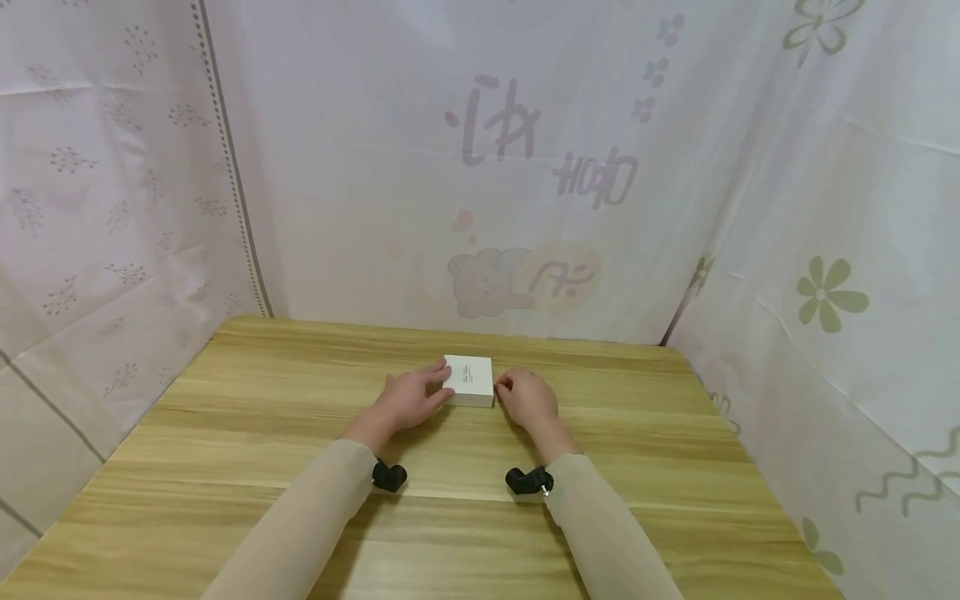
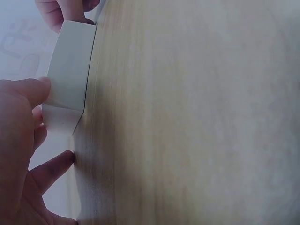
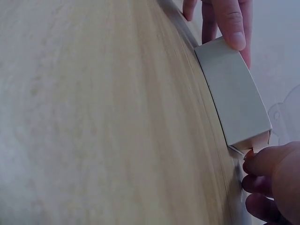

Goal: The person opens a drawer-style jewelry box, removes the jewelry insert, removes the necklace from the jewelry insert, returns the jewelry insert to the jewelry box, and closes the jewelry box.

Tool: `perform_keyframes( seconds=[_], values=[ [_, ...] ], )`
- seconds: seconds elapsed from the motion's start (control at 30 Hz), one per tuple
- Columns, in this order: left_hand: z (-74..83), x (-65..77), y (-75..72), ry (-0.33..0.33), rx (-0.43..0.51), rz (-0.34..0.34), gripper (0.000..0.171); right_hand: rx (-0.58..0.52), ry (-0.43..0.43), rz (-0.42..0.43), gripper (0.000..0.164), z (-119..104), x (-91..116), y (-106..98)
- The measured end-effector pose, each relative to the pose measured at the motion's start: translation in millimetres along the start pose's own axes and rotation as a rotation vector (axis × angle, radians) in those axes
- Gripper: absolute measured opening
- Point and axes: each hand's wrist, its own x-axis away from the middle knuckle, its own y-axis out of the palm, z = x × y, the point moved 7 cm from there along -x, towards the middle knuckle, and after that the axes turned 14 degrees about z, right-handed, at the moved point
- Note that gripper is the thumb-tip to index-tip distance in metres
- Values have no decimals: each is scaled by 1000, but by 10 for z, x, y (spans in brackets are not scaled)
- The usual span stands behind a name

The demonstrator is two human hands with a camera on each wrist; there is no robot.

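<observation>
A small white box (image 1: 468, 377) with dark lettering on its top lies on the wooden table. My left hand (image 1: 411, 398) grips its left end, the thumb (image 2: 40, 89) on the near side and fingers over the top; other fingers spread toward the tabletop. At the opposite end, my right hand (image 1: 527, 398) has its fingers curled, thumb and forefinger pinching right at the box's lower end edge. In the right wrist view the end of the white box (image 3: 234, 93) shows a pinkish shade beside those fingertips. I cannot tell what small part lies between them.
The wooden table (image 1: 315, 358) runs back to a pale printed curtain (image 1: 360, 208), with more curtains on both sides. Black wrist cameras (image 1: 529, 481) sit at both beige sleeve cuffs, over the table in front of the box.
</observation>
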Motion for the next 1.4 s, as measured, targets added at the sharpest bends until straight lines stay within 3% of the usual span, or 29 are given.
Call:
perform_keyframes(
  seconds=[1.4],
  values=[
    [13, 22, 8, -2, 4, 4, 59, 26, 36, 12, 15, 125, 12, -67]
  ],
)
